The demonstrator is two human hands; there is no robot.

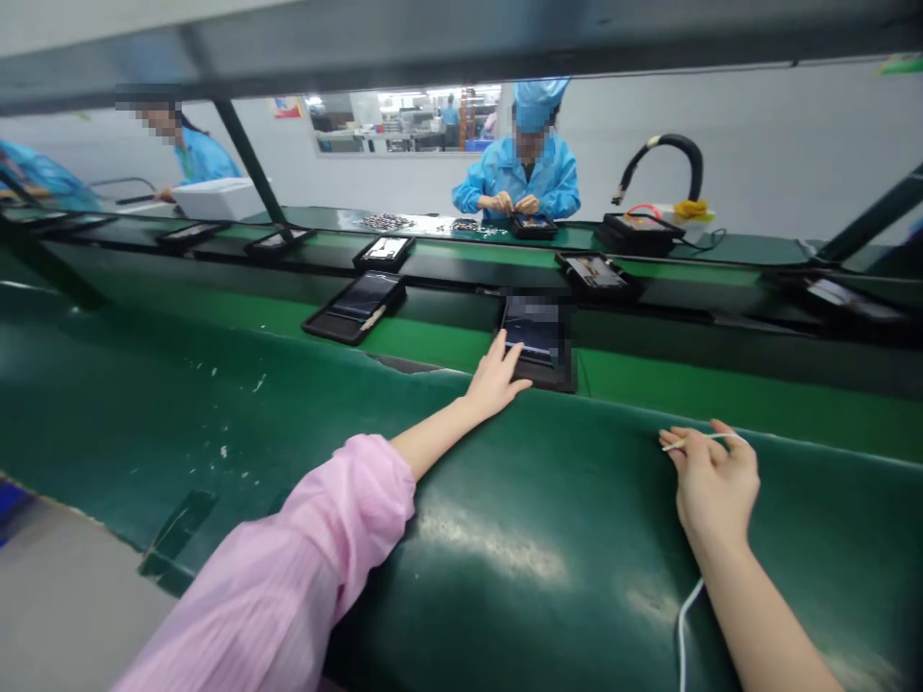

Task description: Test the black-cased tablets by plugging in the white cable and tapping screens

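My left hand (496, 377) reaches forward with its fingers spread, the fingertips at the near left edge of a dark-screened device (535, 322). This device lies in a black tray (552, 375) just beyond the edge of the green bench. Over the bench on the right, my right hand (715, 481) pinches a thin white cable (684, 634). The cable's light tip sticks out to the left of the fingers, and its length hangs down past the wrist. Left of the first tray, a second black tray (353, 336) holds another dark-screened device (366, 293).
Several black trays with devices line the dark belt (461, 269). Opposite, a person in blue (530, 173) handles a device beside scattered small parts (389, 221). A black curved hose (678, 144) rises at the right. Slanted posts (249, 159) and an overhead shelf (433, 48) frame the bench (548, 481).
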